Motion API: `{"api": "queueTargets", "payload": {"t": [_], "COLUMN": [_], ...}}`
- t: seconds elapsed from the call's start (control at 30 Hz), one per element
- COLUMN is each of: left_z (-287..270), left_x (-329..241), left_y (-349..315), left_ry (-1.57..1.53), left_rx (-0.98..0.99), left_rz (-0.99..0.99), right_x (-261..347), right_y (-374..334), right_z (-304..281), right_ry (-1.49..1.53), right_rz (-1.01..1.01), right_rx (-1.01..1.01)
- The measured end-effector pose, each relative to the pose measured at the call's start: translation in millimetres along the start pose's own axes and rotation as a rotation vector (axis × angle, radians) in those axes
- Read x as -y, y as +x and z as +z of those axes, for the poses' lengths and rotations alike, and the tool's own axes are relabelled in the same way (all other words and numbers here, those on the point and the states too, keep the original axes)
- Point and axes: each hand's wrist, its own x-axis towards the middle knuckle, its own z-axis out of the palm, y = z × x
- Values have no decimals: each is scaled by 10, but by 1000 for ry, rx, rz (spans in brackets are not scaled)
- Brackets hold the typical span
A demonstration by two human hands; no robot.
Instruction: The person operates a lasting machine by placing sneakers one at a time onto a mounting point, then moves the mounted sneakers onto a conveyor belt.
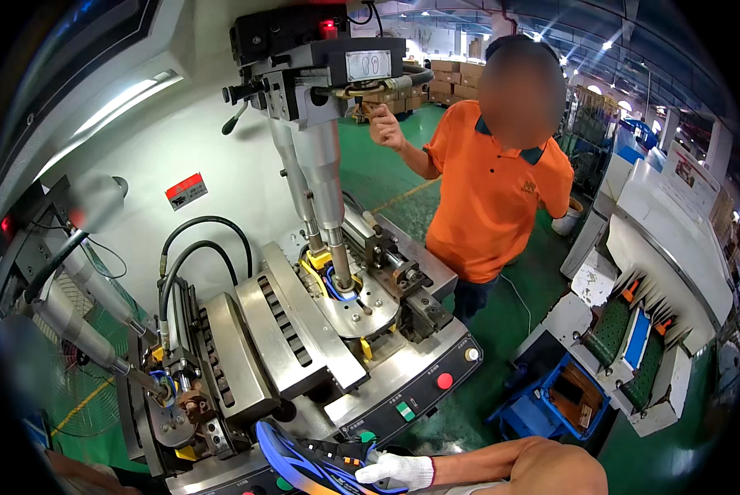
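A white-gloved hand, my right hand (396, 472), is closed on a sneaker (316, 460) at the lower middle. The sneaker has a dark upper and a blue sole with orange along its lower edge. It is tilted, with its blue end toward the upper left, against the front of a steel press machine (337, 363). Past the sneaker, a metal post (337, 247) reaches down onto a plate with yellow and blue parts. Buttons sit on the dark control panel (423, 396) just beyond my right hand. My left hand does not show.
A person in an orange shirt (485, 198) stands behind the machine, one hand (386, 128) raised near its upper head. A second press station (172, 412) stands at left. To the right are a blue crate (543, 404) and a white machine with green rollers (634, 338).
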Motion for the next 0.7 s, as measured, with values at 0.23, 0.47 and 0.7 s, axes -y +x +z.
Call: {"api": "queueTargets", "payload": {"t": [0.23, 0.47, 0.7], "left_z": [93, 124, 291], "left_x": [-23, 24, 62], "left_y": [35, -108, -159], "left_ry": [-68, -48, -164], "left_rx": [37, 53, 61], "left_rz": [-23, -92, -97], "right_x": [136, 202, 153], "right_y": [-158, -269, -439], "right_z": [223, 316, -133], "right_ry": [-24, -43, -65], "right_rz": [-53, -40, -10], "right_rx": [-144, -189, -160]}}
